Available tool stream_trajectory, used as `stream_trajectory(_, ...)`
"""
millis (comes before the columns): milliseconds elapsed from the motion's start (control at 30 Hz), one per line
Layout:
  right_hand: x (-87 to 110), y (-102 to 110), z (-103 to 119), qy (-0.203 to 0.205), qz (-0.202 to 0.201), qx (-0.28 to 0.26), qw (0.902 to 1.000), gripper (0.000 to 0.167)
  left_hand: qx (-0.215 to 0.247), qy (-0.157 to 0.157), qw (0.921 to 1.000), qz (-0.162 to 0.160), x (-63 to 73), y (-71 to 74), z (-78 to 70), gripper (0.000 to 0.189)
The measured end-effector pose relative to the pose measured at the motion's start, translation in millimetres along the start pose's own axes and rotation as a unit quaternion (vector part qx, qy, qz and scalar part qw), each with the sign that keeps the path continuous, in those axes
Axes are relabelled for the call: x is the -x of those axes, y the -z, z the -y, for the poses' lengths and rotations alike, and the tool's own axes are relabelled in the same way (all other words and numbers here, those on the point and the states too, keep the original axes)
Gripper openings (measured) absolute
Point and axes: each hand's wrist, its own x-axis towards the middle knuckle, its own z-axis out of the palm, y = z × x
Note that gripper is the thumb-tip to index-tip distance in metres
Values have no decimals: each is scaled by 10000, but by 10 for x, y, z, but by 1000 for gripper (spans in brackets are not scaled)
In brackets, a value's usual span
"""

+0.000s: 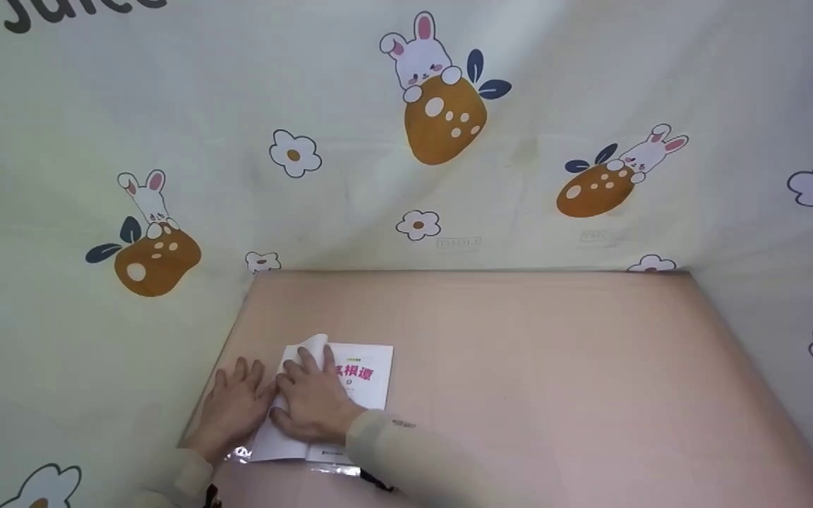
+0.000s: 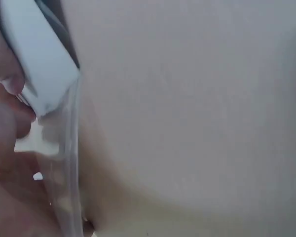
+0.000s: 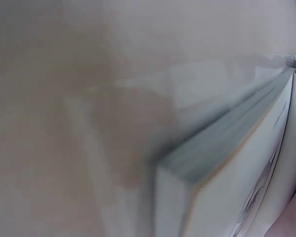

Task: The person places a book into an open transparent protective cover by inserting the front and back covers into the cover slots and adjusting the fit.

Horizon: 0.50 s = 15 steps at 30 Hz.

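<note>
at the left, a pale cloth [image 1: 39,317] is hanging as a wall, showing printed rabbits, brownish-orange fruits and flowers, and it is also running along the back and right. a light left sleeve [image 1: 184,471] is coming in from the bottom, and the left hand [image 1: 231,408] is lying with its fingers spread and fairly straight beside the book's left edge, taking hold of nothing. clear film [image 1: 241,455] is showing at the lower left corner; in the left wrist view it is running down from a white page's corner. the book [image 1: 371,395] itself is lying open on the left part of the pinkish-brown tabletop [image 1: 555,367]. its white left page [image 1: 276,449] is curling up at the top, and the right hand [image 1: 315,402] is resting over it with fingers apart and only slightly bent, pressing on the paper without gripping it. pink characters [image 1: 358,372] are showing on the right page, partly covered by that hand. a light right sleeve [image 1: 413,448] is crossing the lower right corner. in the right wrist view, the book's thick page block is standing out beside more film.
</note>
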Motion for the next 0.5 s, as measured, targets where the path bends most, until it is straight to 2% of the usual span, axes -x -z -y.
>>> stream_trajectory(67, 4, -12, 8, -15, -17, 43, 10000, 67, 14, 7, 9999, 130, 11, -7, 5, 76)
stream_trajectory(133, 18, -24, 20, -52, -5, 16, 10000, 68, -63, 10, 9999, 112, 28, -19, 3, 78)
stream_trajectory(267, 46, -41, 45, -85, 22, -70, 9999, 70, -413, 13, 9987, -293, 85, -43, -13, 77)
stream_trajectory(333, 47, -42, 45, -105, 8, -75, 9999, 70, -644, -36, 9964, -545, 112, -39, -24, 70)
stream_trajectory(400, 39, -43, 34, -135, -7, -60, 9999, 70, -805, -104, 9946, -647, 126, -17, -34, 51)
stream_trajectory(467, 35, -41, 11, -180, -3, -85, 9998, 69, -813, -115, 9953, -517, 137, 13, -39, 35)
stream_trajectory(500, 36, -37, -2, -196, -11, -101, 9998, 69, -767, -106, 9962, -389, 139, 31, -35, 33)
